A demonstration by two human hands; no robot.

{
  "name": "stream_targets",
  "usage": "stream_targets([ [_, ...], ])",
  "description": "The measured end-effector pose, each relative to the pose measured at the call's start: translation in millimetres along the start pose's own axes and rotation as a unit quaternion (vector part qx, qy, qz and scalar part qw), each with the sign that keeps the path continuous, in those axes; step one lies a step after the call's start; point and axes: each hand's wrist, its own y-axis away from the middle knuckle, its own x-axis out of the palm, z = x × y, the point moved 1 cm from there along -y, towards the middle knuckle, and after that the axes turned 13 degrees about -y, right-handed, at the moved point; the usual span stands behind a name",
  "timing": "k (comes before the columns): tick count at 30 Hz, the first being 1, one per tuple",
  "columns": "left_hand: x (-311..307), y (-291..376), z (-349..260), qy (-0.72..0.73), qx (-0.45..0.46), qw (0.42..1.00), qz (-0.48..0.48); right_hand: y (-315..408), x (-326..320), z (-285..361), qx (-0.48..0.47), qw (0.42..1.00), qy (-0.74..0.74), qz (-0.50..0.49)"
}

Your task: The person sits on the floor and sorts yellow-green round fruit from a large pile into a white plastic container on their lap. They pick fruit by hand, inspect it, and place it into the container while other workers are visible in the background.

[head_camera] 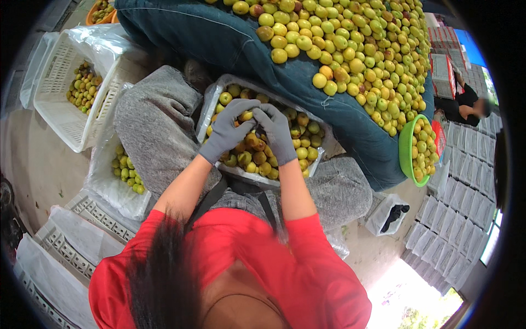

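My left hand (231, 127), in a grey knit glove, has its fingers curled around a yellow-green jujube-like fruit (246, 116). Close against it, my right hand (274, 129), gloved the same way, meets it at the fingertips; whether it grips a fruit too is hidden. Both are over a plastic-lined crate (322, 158) of green, yellow and brown-blotched fruit, set between my knees. Beyond the crate, a dark blue cloth (230, 37) bears a large heap of the same fruit (370, 53).
At the left stand a white basket (61, 125) and a plastic-lined crate (96, 172), both holding fruit. A green basin (406, 154) of fruit is at the right. A small lined bin (380, 218) stands near my right knee. Far right, a person (464, 105) is beside stacked boxes.
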Motion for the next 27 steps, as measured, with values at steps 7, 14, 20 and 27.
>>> stream_targets([
  [7,-35.6,-87.9,0.6,-0.093,-0.037,0.984,-0.150,26.6,-41.8,20.4,-0.035,0.994,0.024,-0.100],
  [14,-81.5,-194.5,0.9,-0.345,0.011,0.930,-0.125,27.0,-55.5,24.6,-0.082,0.987,0.079,-0.115],
  [20,-108.5,-203.1,-3.8,-0.415,0.026,0.906,-0.073,15.1,-50.3,27.2,-0.100,0.978,0.150,-0.105],
  [27,-167.3,-258.6,-19.9,-0.451,0.144,0.853,-0.220,15.9,-48.6,11.4,-0.131,0.950,0.262,-0.111],
])
